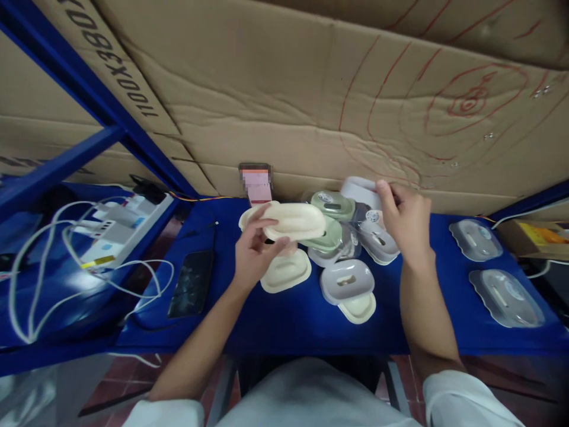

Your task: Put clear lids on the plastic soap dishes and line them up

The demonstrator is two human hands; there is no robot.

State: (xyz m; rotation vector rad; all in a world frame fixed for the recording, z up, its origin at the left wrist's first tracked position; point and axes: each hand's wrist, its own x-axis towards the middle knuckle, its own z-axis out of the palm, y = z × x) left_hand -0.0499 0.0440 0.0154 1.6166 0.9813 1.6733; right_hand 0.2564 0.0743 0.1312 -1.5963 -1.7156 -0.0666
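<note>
My left hand (pixel 255 246) is closed on a shallow cream soap dish (pixel 300 221), tilted and raised over the table. Beneath it lie another cream dish part (pixel 287 271) and, partly hidden behind my fingers, a further cream piece (pixel 248 216). My right hand (pixel 406 216) pinches the edge of a pale lilac soap dish (pixel 359 188) at the back of the pile. Between the hands are green soap dishes (pixel 331 203) and a lilac one (pixel 379 242), some under clear covers. Nearer me, a lilac dish with a slot (pixel 348 281) overlaps a small cream tray (pixel 361 308).
Two clear-covered soap dishes (pixel 507 298) lie at the right of the blue table (pixel 284 329). A phone (pixel 259 193) leans on the cardboard wall (pixel 267 118); a dark phone (pixel 191 283) lies left. Further left are a power strip (pixel 128 228) and loose white cables (pixel 38 261).
</note>
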